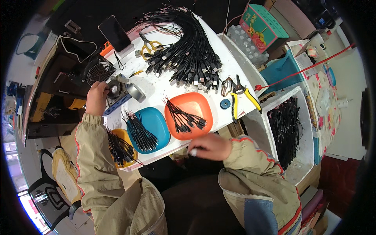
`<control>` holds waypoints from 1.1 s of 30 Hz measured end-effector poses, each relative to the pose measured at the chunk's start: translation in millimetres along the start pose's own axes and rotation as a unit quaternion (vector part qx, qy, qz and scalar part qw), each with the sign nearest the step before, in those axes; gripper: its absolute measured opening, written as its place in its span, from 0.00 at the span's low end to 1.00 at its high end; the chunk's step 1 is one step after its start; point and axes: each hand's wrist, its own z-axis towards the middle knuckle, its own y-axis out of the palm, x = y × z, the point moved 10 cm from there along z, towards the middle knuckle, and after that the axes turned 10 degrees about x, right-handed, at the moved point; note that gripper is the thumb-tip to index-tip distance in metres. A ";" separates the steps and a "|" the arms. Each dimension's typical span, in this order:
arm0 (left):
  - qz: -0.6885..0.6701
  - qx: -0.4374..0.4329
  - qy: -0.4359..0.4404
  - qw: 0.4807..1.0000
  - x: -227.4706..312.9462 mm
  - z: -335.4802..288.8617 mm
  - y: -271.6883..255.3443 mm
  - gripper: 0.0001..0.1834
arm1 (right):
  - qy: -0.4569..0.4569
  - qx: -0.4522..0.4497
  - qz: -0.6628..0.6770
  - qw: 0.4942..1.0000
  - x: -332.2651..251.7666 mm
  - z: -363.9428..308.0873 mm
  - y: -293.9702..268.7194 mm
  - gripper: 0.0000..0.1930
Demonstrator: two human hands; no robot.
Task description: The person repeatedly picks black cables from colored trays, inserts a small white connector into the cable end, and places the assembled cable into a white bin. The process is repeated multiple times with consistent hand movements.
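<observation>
My left hand (97, 98) is closed at the far left of the white table, fingertips beside a small dark round holder (113, 92). What it pinches, if anything, is too small to make out. My right hand (213, 147) hangs just off the near table edge, below the red-orange plate (200, 102), its fingers curled. Something white shows at its fingertips; what it holds is unclear. Short black USB cables (184, 117) lie in that plate. More fill the blue plate (161, 131) and the yellow plate (127, 137). A large bundle of black USB cables (192, 51) spreads across the back.
Yellow-handled wire strippers (239, 98), a small blue spool (225, 103) and yellow-handled scissors (148, 47) lie on the table. A phone (114, 33) stands at the back left. To the right, a white foam box (307, 152) holds more black cables. A red cord (305, 69) crosses there.
</observation>
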 end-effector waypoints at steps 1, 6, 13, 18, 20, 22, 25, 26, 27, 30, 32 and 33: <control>-0.023 0.034 0.014 0.999 9.4 -2.4 -14.9 0.07 | 0.010 0.047 0.007 0.999 -5.8 -0.9 -22.6 0.08; -0.116 0.132 -0.044 0.984 58.5 -42.5 -82.6 0.06 | 0.025 0.130 -0.043 0.990 -33.4 5.9 -88.2 0.07; -0.307 0.195 -0.072 0.929 133.2 -105.4 -120.3 0.07 | -0.178 0.154 -0.482 0.844 -29.0 90.7 -110.5 0.12; -0.332 0.183 -0.097 0.920 140.4 -128.4 -124.5 0.08 | -0.193 0.103 -0.514 0.830 -8.7 103.3 -102.7 0.09; -0.330 0.186 -0.089 0.921 141.3 -132.4 -128.9 0.08 | -0.196 0.129 -0.485 0.842 -15.3 100.6 -107.8 0.09; -0.327 0.191 -0.072 0.923 144.3 -134.3 -132.8 0.08 | -0.221 0.172 -0.466 0.840 -29.3 94.6 -111.8 0.08; -0.318 0.208 -0.046 0.924 150.3 -138.5 -140.8 0.09 | -0.136 0.255 -0.349 0.892 -35.9 87.5 -133.1 0.08; -0.321 0.209 -0.050 0.922 151.3 -140.9 -141.6 0.09 | -0.087 0.280 -0.290 0.911 -34.3 84.5 -139.6 0.08; -0.323 0.209 -0.053 0.921 153.0 -143.5 -142.7 0.09 | -0.083 0.298 -0.238 0.921 -42.0 79.2 -141.1 0.09; -0.320 0.224 -0.030 0.920 162.8 -147.1 -147.5 0.10 | -0.087 0.319 -0.061 0.942 -73.5 62.8 -135.5 0.10; -0.317 0.225 -0.006 0.921 171.7 -148.2 -149.5 0.11 | -0.148 0.276 0.006 0.950 -108.5 56.8 -108.1 0.09; -0.314 0.226 0.001 0.922 175.4 -148.5 -149.9 0.11 | -0.171 0.258 0.041 0.950 -124.7 52.3 -93.8 0.09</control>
